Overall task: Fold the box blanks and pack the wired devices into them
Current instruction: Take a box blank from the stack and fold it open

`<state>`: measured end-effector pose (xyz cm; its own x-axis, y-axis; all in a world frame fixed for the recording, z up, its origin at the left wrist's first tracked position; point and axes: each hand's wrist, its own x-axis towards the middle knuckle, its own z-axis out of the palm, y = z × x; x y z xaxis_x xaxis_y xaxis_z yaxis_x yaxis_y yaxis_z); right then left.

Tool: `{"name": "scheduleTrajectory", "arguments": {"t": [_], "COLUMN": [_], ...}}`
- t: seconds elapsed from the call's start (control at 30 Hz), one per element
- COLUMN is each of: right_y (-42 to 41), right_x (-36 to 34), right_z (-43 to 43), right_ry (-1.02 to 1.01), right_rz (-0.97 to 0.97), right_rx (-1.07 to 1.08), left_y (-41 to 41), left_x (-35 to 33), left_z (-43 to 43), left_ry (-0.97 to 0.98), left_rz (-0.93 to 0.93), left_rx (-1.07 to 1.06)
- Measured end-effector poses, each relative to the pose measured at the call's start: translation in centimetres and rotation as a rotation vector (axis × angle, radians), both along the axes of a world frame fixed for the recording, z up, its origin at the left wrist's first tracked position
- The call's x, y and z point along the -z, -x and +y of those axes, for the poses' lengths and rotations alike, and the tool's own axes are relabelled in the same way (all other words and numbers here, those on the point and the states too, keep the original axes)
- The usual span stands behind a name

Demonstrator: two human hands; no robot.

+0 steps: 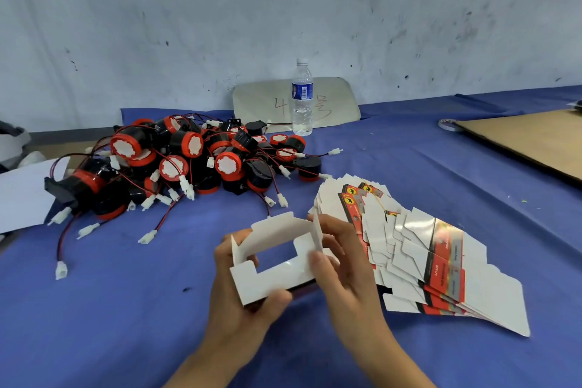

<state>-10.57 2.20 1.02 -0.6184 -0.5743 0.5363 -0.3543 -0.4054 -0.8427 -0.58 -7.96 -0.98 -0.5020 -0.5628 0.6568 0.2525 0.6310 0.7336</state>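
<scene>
We held one box blank [277, 261] above the blue table cover [393, 161], opened into a rectangular sleeve with its white inner side facing up and its flaps standing out. Our left hand [242, 296] gripped the near left corner of the blank, thumb curled over the near panel and fingers behind the left wall. Our right hand [343, 264] pinched the right end wall, thumb on the inner face and fingers wrapped round the outside.

Just to the right of our right hand, the stack of flat box blanks [419, 249] lay fanned out on the cover, white sides mostly up, with red, black and silver print showing on several. The pile of wired devices [189, 161], black bodies with red caps, red-and-black leads and white connectors, lay behind and to the left of the held blank, well apart from it.

A water bottle [302, 98] stood upright behind the pile, in front of a pale board [261, 101] leaning against the wall. A cardboard sheet [529, 142] lay at the far right.
</scene>
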Motion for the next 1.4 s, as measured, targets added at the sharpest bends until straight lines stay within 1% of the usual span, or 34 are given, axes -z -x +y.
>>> {"name": "scheduleTrajectory", "arguments": {"t": [0.2, 0.33, 0.53, 0.67, 0.8, 0.9, 0.97, 1.07, 1.27, 1.4], "right_y": [-0.13, -0.17, -0.07, -0.07, -0.13, -0.24, -0.19, -0.09, -0.07, -0.18], "right_x": [0.29, 0.42, 0.4, 0.46, 0.59, 0.8, 0.65, 0.35, 0.19, 0.07], "right_z": [0.03, 0.0, -0.03, -0.04, -0.06, -0.04, 0.03, 0.11, 0.34, 0.37], "right_ry": [-0.011, -0.013, 0.011, 0.021, 0.004, 0.034, 0.09, 0.144, 0.053, -0.064], "right_rz": [0.149, 0.157, 0.153, 0.156, 0.203, 0.19, 0.266, 0.443, 0.495, 0.505], "right_rx": [0.092, 0.101, 0.12, 0.107, 0.124, 0.129, 0.173, 0.212, 0.213, 0.167], "left_y": [-0.09, 0.02, -0.16, -0.3, -0.13, -0.08, -0.11, -0.29, -0.36, -0.52], "left_x": [0.05, 0.11, -0.15, -0.32, -0.33, -0.31, -0.28, -0.21, 0.05, -0.24], "left_z": [-0.18, -0.16, -0.08, -0.15, -0.13, 0.0, 0.05, 0.04, -0.33, -0.54], "left_ry": [-0.07, -0.045, -0.077, -0.047, -0.011, -0.027, -0.059, -0.163, -0.241, -0.125], "left_rz": [0.063, 0.06, 0.027, 0.017, 0.019, 0.027, 0.038, 0.062, 0.032, 0.051], "left_rx": [0.014, 0.021, 0.018, 0.004, -0.017, -0.008, -0.005, 0.024, 0.041, 0.027]}}
